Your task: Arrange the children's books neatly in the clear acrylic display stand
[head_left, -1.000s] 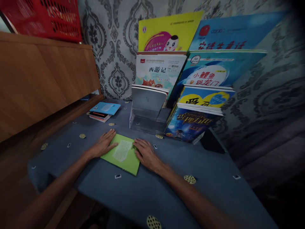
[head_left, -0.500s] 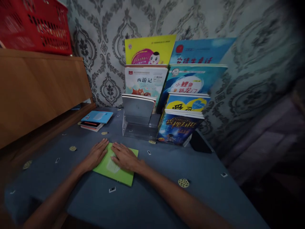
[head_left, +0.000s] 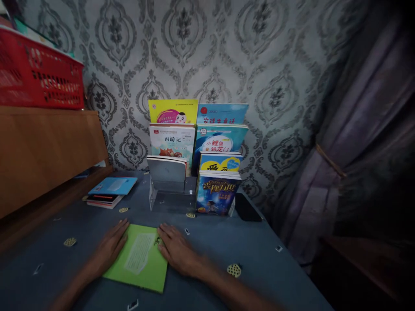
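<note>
A green book (head_left: 139, 257) with a pale text panel lies flat on the blue cloth. My left hand (head_left: 112, 246) rests along its left edge, fingers stretched out and holding nothing. At the book's right edge is my right hand (head_left: 177, 248), its fingers extended and touching the upper right part of the cover. Behind the book stands a clear tiered rack (head_left: 173, 196) bearing several upright books, among them a dark blue one (head_left: 215, 194) in front on the right and a white one (head_left: 171, 142) on the left.
A blue book (head_left: 113, 186) tops a small stack at the back left. Beside it rises a wooden cabinet (head_left: 48, 151) carrying a red basket (head_left: 48, 73). A black flat object (head_left: 248, 208) lies right of the rack, and a tied curtain (head_left: 324, 181) hangs farther right.
My view has tilted up and shifted right. My right hand has slid off the middle of the green book to its right edge, uncovering the text panel.
</note>
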`<action>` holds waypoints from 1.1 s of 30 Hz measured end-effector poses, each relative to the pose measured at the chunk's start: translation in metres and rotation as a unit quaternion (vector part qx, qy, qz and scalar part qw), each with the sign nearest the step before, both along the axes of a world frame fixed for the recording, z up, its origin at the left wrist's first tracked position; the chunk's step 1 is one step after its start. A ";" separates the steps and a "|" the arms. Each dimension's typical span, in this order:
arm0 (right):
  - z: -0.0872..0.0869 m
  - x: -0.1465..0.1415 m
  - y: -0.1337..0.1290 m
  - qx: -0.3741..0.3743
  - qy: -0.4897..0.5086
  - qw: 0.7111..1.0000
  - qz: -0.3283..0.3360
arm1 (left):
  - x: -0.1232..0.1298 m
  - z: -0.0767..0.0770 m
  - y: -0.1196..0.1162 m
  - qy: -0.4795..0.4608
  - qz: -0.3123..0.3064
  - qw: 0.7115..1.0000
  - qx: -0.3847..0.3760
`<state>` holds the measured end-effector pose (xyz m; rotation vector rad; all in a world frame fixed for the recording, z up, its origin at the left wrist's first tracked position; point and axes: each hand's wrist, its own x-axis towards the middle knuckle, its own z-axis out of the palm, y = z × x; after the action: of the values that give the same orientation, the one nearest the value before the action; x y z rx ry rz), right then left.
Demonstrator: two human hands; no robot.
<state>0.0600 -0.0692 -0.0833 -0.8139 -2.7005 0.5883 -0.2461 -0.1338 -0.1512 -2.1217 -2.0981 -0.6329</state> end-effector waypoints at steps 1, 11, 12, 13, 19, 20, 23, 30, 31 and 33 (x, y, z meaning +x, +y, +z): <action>0.000 0.004 -0.002 -0.005 -0.001 1.000 -0.006 | 0.000 -0.002 0.001 -0.003 0.002 1.000 0.002; 0.000 0.044 -0.011 0.005 0.016 0.999 -0.030 | 0.022 -0.015 0.012 0.005 -0.024 0.998 0.052; 0.000 0.049 -0.011 0.014 0.018 0.999 -0.028 | 0.027 -0.017 0.014 0.007 -0.026 0.998 0.062; 0.000 0.054 -0.010 0.024 0.018 0.999 -0.021 | 0.032 -0.018 0.017 0.010 -0.027 0.997 0.069; -0.018 0.070 -0.008 0.107 0.023 0.988 0.109 | 0.074 -0.001 0.027 0.048 -0.070 0.996 0.030; -0.024 0.070 -0.007 0.125 0.034 0.984 0.121 | 0.080 0.004 0.028 0.060 -0.081 0.995 0.015; -0.040 0.068 -0.007 0.184 0.060 0.970 0.150 | 0.090 0.014 0.030 0.108 -0.081 0.991 -0.021; -0.036 0.074 -0.011 0.277 0.041 0.940 0.194 | 0.097 -0.012 0.020 0.214 -0.102 0.968 0.076; -0.033 0.076 -0.013 0.282 0.042 0.938 0.196 | 0.100 -0.015 0.017 0.214 -0.119 0.964 0.099; -0.029 0.078 -0.016 0.281 0.047 0.938 0.198 | 0.108 -0.017 0.010 0.205 -0.154 0.957 0.139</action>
<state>0.1385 -0.0852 -0.1123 -0.0919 -2.7270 -0.0895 -0.1379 -0.1241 -0.1679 -2.1975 -1.3956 -0.4316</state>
